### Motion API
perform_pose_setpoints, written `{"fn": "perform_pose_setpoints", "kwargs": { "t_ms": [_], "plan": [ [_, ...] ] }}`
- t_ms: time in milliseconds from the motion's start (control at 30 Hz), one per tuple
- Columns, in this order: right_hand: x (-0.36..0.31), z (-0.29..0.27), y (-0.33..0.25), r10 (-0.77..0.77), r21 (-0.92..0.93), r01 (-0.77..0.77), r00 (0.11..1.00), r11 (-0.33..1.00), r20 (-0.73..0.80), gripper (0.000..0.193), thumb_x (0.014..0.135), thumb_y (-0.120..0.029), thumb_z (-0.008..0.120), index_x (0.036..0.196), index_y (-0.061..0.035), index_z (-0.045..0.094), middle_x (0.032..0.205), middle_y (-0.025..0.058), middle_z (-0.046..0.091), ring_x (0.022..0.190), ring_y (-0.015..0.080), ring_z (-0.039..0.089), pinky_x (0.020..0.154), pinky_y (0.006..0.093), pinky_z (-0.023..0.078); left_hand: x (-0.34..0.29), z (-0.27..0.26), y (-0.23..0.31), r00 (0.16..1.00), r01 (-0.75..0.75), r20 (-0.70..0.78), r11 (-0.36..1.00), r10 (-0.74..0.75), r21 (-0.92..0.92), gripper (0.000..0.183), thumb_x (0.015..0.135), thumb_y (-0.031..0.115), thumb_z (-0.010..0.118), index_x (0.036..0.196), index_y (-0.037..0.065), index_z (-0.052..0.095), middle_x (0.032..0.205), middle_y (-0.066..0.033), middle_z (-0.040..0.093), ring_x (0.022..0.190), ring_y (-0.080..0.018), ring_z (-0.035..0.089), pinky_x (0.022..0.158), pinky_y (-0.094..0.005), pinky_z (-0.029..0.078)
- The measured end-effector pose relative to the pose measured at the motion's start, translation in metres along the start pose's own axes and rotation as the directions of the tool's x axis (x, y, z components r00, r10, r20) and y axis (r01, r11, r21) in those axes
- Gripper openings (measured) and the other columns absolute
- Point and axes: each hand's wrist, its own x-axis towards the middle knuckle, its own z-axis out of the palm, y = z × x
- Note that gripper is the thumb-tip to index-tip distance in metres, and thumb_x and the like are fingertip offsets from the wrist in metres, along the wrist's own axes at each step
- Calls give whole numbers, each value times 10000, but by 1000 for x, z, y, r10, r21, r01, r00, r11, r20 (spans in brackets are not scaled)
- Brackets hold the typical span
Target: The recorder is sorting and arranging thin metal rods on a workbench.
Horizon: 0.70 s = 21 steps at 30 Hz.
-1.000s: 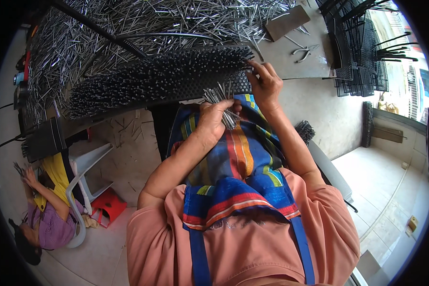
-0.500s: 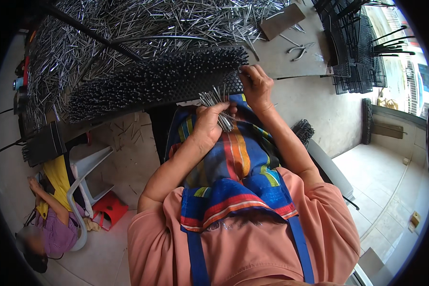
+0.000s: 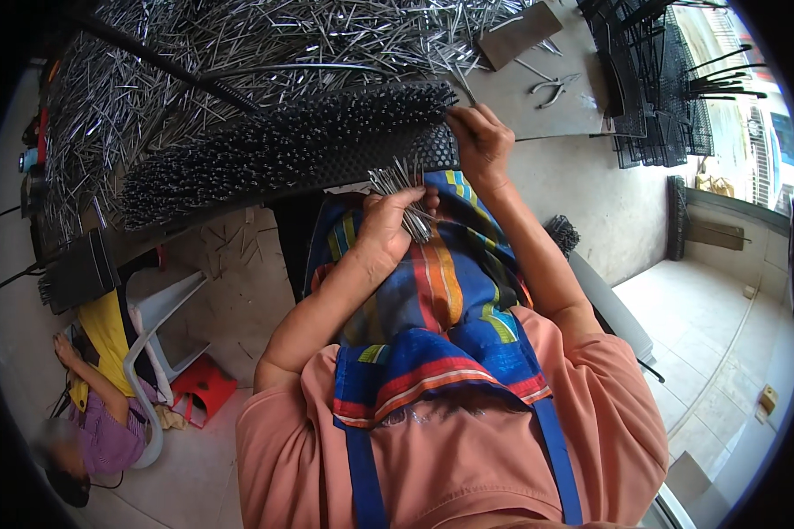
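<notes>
My left hand (image 3: 386,227) is closed around a bundle of thin silvery metal strips (image 3: 399,183), held just over the apron on my lap. Beyond it lies a long black perforated board (image 3: 362,159), packed with dark upright bristle-like strips over its left and far parts. Bare holes show along its near right part. At the board's right end my right hand (image 3: 483,145) is pinched at the edge, its fingertips partly hidden. Whether a strip is between those fingers cannot be made out.
A large heap of loose metal strips (image 3: 326,40) covers the far table. Pliers (image 3: 551,91) and a brown flat piece (image 3: 519,37) lie at its right. Black mesh racks (image 3: 653,106) stand far right. At lower left, another person (image 3: 106,423) sits by a grey chair (image 3: 172,322).
My right hand has shifted slightly right along the end of the board, and its fingers are curled more inward. My left hand keeps its bundle in nearly the same place.
</notes>
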Motion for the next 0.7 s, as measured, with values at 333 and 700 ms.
{"fn": "perform_pose_setpoints", "kwargs": {
  "t_ms": [333,700],
  "plan": [
    [-11,0,18,102,81,-105,994,991,29,87,763,-46,734,846,-43,713,745,89,634,619,219,624,577,307,475,8,-1,-1,999,25,35,999,-26,31,162,866,-5,599,1014,29,655,881,-97,686,754,-203,655,658,-346,547],
    [-33,-31,-23,509,382,-870,492,310,706,96,819,-67,698,858,14,664,633,32,621,603,96,613,526,253,472,10,3,-9,995,7,104,999,-3,-37,196,845,-66,604,1029,-1,623,908,-128,680,752,-259,694,639,-404,613]
  ]
}}
